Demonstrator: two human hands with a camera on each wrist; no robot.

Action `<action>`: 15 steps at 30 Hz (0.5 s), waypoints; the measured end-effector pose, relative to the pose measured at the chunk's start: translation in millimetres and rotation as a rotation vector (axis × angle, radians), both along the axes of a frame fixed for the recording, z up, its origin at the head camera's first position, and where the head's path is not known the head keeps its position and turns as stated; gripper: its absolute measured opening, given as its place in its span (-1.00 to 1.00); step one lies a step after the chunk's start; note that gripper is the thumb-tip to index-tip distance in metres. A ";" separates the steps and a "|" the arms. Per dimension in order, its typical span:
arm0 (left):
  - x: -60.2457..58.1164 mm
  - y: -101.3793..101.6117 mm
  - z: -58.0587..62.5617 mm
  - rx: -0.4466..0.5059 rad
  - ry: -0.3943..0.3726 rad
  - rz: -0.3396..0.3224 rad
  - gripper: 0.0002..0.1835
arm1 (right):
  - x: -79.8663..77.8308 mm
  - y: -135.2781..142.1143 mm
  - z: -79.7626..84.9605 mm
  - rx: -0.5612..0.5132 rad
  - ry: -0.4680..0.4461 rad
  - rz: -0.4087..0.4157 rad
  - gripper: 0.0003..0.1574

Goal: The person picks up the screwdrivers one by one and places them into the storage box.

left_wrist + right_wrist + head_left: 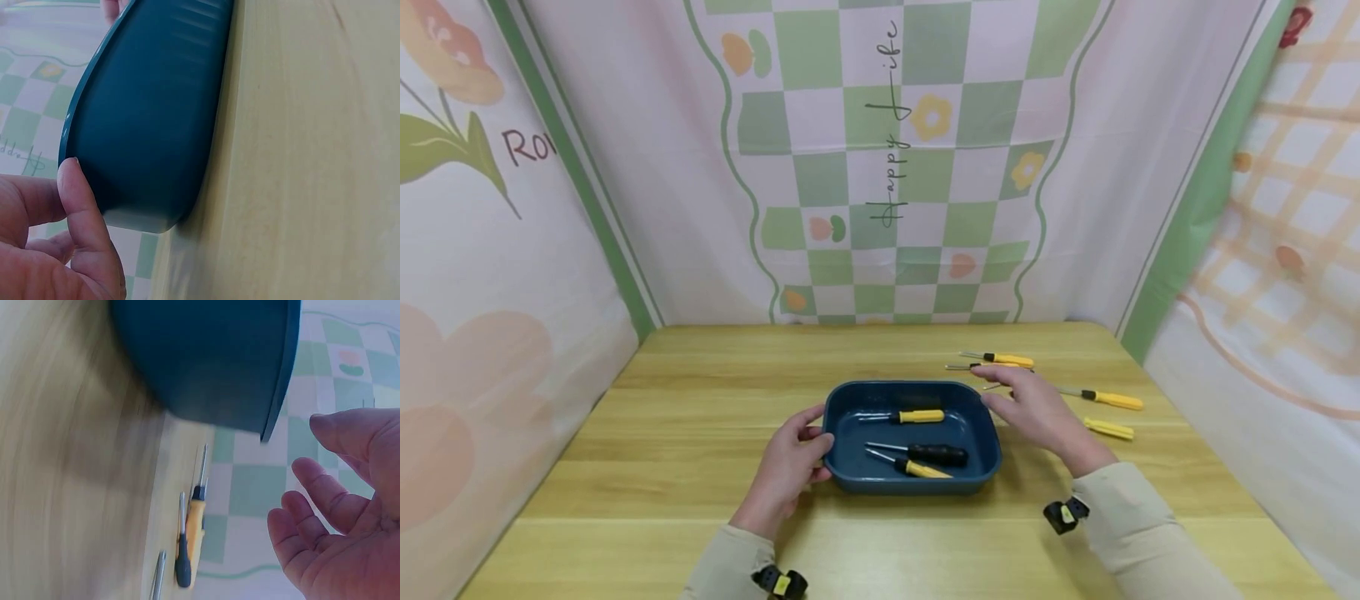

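A dark blue rectangular tray (913, 486) sits on the wooden table. Inside it lie a yellow-handled screwdriver (921, 416) at the back, a black-handled one (937, 454) and another yellow-handled one (927, 471) near the front wall. My left hand (790, 458) pinches the tray's left rim; the left wrist view shows fingertips at the rim and the outer wall (144, 119). At the tray's right corner, my right hand (1037, 412) holds nothing, its fingers relaxed and spread. The right wrist view shows space between that hand (350, 506) and the tray wall (212, 362).
Right of the tray lie several yellow-handled screwdrivers, among them a far one (1007, 360), one on the right (1116, 401) and a nearer one (1108, 429). A small black-handled screwdriver (182, 559) lies among them, largely behind my right hand in the head view. Printed curtains (700, 250) enclose the table.
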State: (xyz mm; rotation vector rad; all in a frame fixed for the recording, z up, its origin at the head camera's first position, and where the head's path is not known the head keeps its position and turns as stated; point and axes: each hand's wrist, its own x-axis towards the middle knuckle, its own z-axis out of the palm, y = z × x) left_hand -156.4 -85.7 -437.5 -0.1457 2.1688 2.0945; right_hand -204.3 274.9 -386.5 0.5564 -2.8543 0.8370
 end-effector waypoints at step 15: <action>1.2 0.8 1.3 0.013 0.006 -0.006 -0.45 | 6.5 45.9 -4.6 0.064 0.021 -0.091 -0.40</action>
